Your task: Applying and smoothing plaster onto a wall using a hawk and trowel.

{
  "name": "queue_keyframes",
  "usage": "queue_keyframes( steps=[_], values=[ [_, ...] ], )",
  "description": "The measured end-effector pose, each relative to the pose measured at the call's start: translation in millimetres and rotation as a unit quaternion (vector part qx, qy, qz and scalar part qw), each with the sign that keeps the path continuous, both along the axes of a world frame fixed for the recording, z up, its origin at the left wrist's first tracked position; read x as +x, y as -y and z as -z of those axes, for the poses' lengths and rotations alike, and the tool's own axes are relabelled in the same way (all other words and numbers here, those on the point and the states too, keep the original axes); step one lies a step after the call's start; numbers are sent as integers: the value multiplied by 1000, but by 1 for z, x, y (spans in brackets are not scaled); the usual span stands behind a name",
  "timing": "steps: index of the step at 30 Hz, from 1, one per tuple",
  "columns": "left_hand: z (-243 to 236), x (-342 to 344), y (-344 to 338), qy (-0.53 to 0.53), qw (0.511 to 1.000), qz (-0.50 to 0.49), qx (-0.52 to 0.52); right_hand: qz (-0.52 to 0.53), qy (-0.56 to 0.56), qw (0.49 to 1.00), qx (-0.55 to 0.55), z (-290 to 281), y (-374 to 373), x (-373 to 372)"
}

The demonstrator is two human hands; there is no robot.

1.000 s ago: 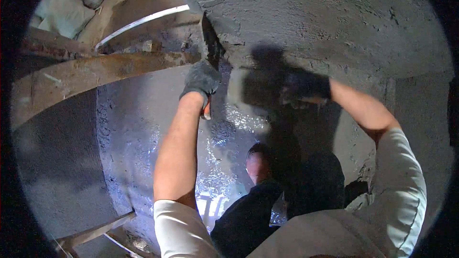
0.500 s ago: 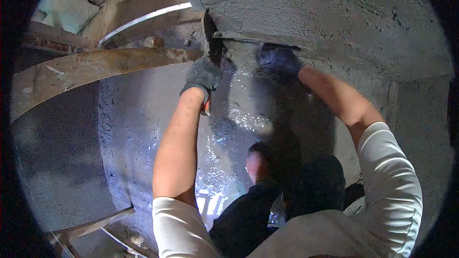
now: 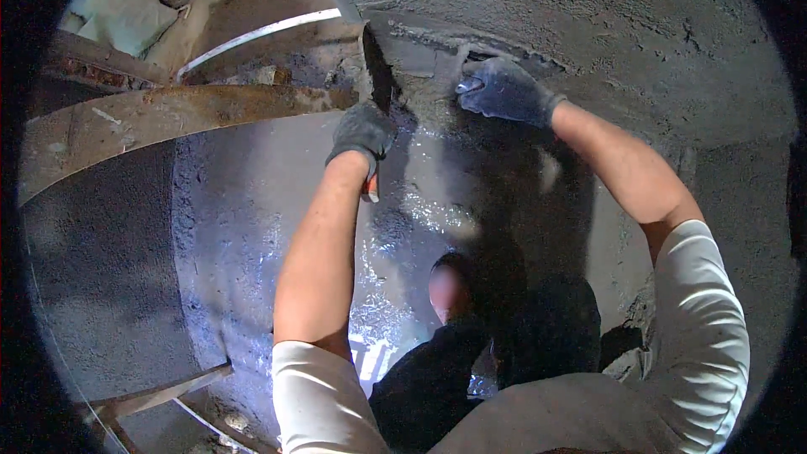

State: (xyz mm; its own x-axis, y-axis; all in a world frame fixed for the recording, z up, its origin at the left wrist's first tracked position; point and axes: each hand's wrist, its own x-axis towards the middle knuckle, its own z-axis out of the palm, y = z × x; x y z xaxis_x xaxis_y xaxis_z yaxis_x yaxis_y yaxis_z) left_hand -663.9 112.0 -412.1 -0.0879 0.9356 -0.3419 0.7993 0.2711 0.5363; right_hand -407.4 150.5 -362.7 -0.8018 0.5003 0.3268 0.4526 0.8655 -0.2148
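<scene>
"Holding anything, that left hand (image 3: 363, 132) at the right end of the wooden beam (image 3: 168, 116)?"

"Yes, its gloved fingers are curled tight round an orange-handled tool (image 3: 371, 188), whose dark blade stands edge-on just past the beam's end"

"And the right hand (image 3: 508, 92)?"

"Well to the right of the beam, close against the wall (image 3: 656, 42), its fist wrapped round what looks like a trowel (image 3: 470, 85); a metal end pokes out, but the glove hides most of it"

"How much looks done?"

"Only part, I'd judge. A flatter patch (image 3: 414, 57) sits just right of the beam's end, while farther right the wall is coarse and ridged. The floor (image 3: 244, 202) below the beam looks wet and fairly even"

"So the coarse stretch is what's left?"

"Seemingly, though whether the flatter patch is finished, I cannot tell"
</scene>
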Motion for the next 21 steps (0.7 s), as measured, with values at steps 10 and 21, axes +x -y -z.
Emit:
queue_keyframes(
  steps=[10,21],
  values=[
    [-8,10,-8,7,998,10,-57,6,228,942,247,-37,7,7],
    [-14,4,-7,-82,993,67,-48,47,-219,896,-384,-58,45,35]
  ],
)
